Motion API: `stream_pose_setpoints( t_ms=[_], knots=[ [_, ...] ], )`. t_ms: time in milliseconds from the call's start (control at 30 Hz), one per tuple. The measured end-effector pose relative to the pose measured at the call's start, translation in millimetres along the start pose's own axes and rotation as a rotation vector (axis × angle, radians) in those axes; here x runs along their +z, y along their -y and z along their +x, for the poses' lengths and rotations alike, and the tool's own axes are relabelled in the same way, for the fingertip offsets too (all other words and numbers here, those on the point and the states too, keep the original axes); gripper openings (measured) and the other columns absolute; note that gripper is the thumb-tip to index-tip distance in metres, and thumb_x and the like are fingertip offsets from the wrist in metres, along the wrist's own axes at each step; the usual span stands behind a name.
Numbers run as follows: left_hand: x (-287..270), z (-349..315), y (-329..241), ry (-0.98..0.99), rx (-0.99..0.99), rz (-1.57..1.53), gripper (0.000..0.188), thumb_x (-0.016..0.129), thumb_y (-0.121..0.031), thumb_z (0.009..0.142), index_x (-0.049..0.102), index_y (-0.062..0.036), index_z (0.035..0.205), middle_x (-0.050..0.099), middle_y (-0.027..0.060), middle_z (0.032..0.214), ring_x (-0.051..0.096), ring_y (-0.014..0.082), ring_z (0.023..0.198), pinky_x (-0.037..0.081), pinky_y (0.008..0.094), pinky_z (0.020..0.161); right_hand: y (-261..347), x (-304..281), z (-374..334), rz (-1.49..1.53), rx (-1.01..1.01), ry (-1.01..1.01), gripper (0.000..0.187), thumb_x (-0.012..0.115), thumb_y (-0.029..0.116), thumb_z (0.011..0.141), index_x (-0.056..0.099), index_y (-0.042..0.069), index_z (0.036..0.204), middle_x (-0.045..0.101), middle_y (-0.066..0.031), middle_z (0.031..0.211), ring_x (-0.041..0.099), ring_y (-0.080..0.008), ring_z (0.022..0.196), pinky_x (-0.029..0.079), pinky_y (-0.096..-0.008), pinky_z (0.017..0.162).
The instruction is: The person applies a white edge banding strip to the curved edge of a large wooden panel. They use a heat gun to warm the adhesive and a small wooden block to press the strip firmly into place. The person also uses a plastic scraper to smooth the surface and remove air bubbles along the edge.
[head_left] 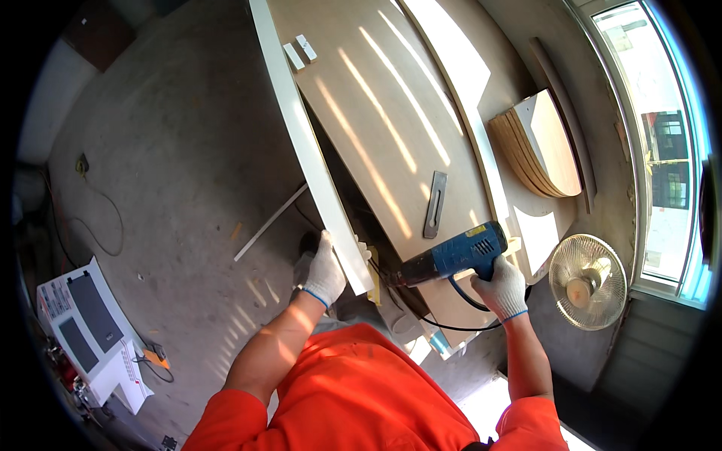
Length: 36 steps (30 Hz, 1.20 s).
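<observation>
My left hand (326, 273), in a white knit glove, is closed around the near end of a long white strip (307, 146) along the left side of the worktable. My gloved right hand (502, 289) grips the handle of a blue heat gun (460, 254). Its dark nozzle points left, toward the strip's near end, without touching it. Beyond the gun, a slotted grey metal piece (435, 204) lies on the light wooden panel (353, 128). Two small white blocks (301, 52) rest farther up the panel. Between strip and panel is a dark gap.
Stacked curved boards (538, 146) sit at the right, near a window. A caged fan (588, 282) stands on the right. A black cord (466, 328) hangs below the heat gun. A white box (90, 323) and a thin white stick (271, 222) are on the left floor.
</observation>
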<state>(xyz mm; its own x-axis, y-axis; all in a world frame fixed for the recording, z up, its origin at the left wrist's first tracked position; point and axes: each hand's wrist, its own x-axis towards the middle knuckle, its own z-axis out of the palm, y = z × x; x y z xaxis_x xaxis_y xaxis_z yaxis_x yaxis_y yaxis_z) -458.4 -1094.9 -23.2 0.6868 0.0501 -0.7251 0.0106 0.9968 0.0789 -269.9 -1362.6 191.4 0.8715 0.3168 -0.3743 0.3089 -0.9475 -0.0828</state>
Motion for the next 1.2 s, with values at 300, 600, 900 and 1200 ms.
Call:
stream_pose_setpoints(
  t_ms=[300,600,900,1200],
  knots=[
    [-5.5,6.4,-22.9,-0.112,0.084,0.103,0.086,0.041,-0.080,0.105,0.061,0.0007,0.127,0.071,0.0217,0.101,0.071,0.0396,0.091,0.061,0.0547,0.085,87.8,-0.6,80.5,0.207,-0.034,-0.155,0.039,0.079,0.033,0.085,0.069,0.001,0.105,0.077,-0.0253,0.093,0.076,-0.0462,0.091,0.060,-0.0508,0.082],
    [2.2,4.1,-54.4,-0.046,0.084,0.124,0.085,0.044,-0.080,0.103,0.061,-0.0002,0.127,0.070,0.0212,0.102,0.071,0.0381,0.089,0.061,0.0536,0.081,213.5,-23.6,192.2,0.268,-0.077,-0.216,0.043,0.076,0.032,0.083,0.069,-0.004,0.107,0.076,-0.0283,0.091,0.077,-0.0446,0.092,0.060,-0.0507,0.085],
    [5.2,3.7,-57.1,-0.054,0.075,0.103,0.081,0.040,-0.079,0.105,0.061,-0.0027,0.123,0.069,0.0202,0.102,0.071,0.0376,0.088,0.060,0.0514,0.077,151.2,-19.1,153.8,0.114,-0.120,-0.074,0.044,0.075,0.038,0.087,0.069,-0.004,0.101,0.076,-0.0282,0.088,0.077,-0.0441,0.091,0.060,-0.0502,0.084],
    [0.7,4.0,-60.5,-0.016,0.061,0.103,0.079,0.040,-0.077,0.107,0.063,-0.0030,0.124,0.072,0.0198,0.109,0.073,0.0378,0.098,0.060,0.0504,0.085,61.7,-8.1,53.7,0.049,-0.147,0.043,0.038,0.080,0.028,0.083,0.066,-0.001,0.103,0.073,-0.0266,0.086,0.074,-0.0463,0.085,0.059,-0.0504,0.080]
  ],
)
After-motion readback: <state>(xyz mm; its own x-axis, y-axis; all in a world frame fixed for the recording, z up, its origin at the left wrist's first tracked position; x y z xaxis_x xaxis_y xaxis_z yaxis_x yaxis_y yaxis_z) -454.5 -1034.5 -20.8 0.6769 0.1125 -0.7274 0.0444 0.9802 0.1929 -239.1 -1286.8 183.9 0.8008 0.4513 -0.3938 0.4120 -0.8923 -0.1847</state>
